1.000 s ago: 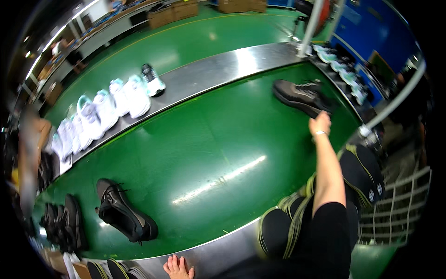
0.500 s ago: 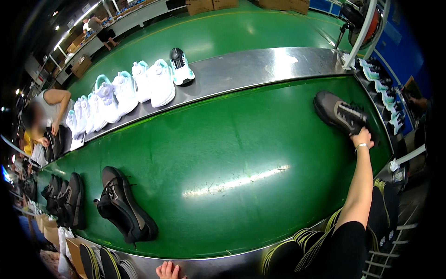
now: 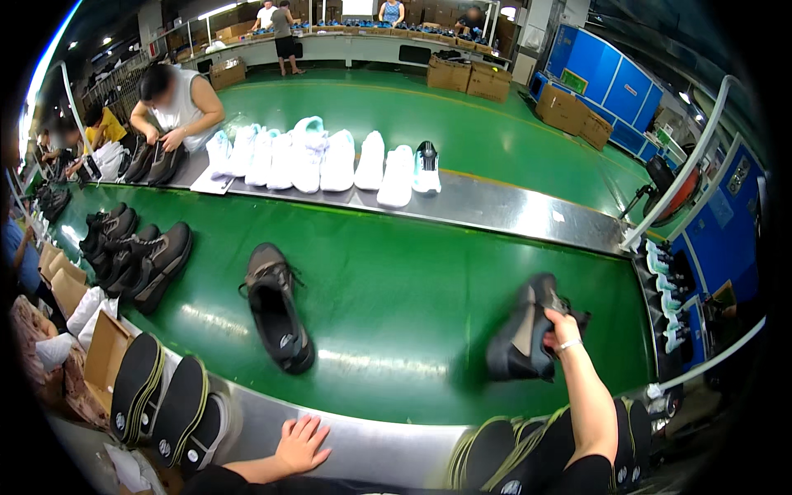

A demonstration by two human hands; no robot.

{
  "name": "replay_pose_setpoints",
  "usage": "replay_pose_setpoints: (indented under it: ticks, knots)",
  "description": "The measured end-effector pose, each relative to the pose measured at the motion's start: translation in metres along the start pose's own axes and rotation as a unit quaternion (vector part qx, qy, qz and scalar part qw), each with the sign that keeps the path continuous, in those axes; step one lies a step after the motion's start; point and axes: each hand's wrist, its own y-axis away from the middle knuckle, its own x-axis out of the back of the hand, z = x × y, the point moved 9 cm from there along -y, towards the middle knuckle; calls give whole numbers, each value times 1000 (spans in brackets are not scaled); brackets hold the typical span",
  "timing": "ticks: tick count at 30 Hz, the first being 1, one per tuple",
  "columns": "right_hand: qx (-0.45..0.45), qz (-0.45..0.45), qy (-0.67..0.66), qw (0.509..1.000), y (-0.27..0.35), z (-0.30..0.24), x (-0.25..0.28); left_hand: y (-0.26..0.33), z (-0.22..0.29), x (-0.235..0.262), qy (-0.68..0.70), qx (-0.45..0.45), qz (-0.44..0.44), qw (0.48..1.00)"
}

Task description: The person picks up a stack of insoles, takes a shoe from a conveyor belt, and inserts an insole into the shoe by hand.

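A dark grey and brown sneaker (image 3: 521, 337) is held in my right hand (image 3: 564, 332), its fingers closed around it over the right part of the green belt. The sneaker is slightly blurred and tilted. My left hand (image 3: 302, 445) lies with fingers spread on the metal ledge at the near edge, holding nothing. Farther in on the belt, between the two hands and to the left, stands a matching sneaker (image 3: 276, 309) with loose laces and its dark opening showing.
Several dark sneakers (image 3: 157, 260) stand on the belt at left. White shoes (image 3: 337, 161) line the far metal ledge (image 3: 528, 206). Stacked black insoles (image 3: 177, 408) lie at near left, more insoles (image 3: 487, 450) by my right forearm. A co-worker (image 3: 177, 107) handles dark shoes at far left.
My view has swung, showing more of the hall. My right hand has brought its sneaker nearer and turned it. More of my left hand shows on the ledge.
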Motion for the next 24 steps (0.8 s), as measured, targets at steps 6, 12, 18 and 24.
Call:
replay_pose_setpoints:
  ticks: [6, 12, 18, 24]
  knots:
    - [52, -248, 16, 967, 150, -32, -141, 6, -13, -9, 67, 61, 20, 996]
    - [256, -253, 387, 849, 304, 13, -201, -27, 5, 37, 632, 189, 70, 749]
    - [248, -353, 488, 759, 393, 119, -236, -15, 25, 34, 512, 204, 52, 833]
    - [252, -355, 634, 639, 398, 97, -207, -16, 34, 74, 389, 79, 130, 908]
